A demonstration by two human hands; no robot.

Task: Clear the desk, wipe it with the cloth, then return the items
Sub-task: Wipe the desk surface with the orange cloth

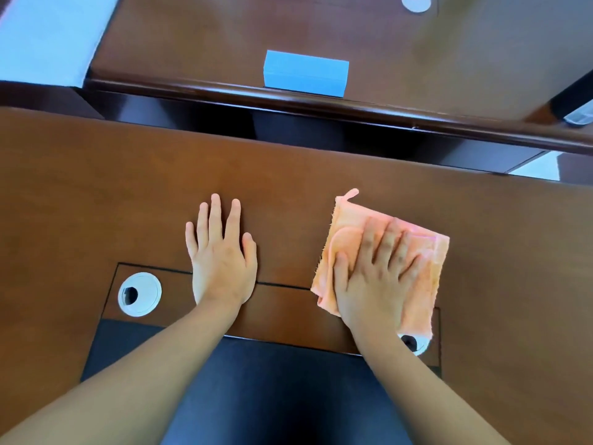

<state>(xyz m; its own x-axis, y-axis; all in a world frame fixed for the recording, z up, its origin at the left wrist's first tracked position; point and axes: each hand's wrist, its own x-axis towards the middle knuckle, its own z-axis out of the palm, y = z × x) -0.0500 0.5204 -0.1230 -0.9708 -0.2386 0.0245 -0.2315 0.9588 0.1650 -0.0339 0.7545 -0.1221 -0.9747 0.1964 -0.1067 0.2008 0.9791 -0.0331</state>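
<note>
Cloth [385, 255] lies under the flat, spread right hand [375, 274] for wiping; left hand [221, 252], also spread, braces on desk [96, 187] beside it.

Blue box [305, 73] on far desk [401, 53]

Counter [96, 187]: brown wood finish, smooth, low sheen. Cloth [359, 226]: peach terry fabric, fuzzy, frayed edges. Cable ring [139, 294], near left: white glossy plastic. Blue box [306, 73], far: matt, looks like card.
</note>
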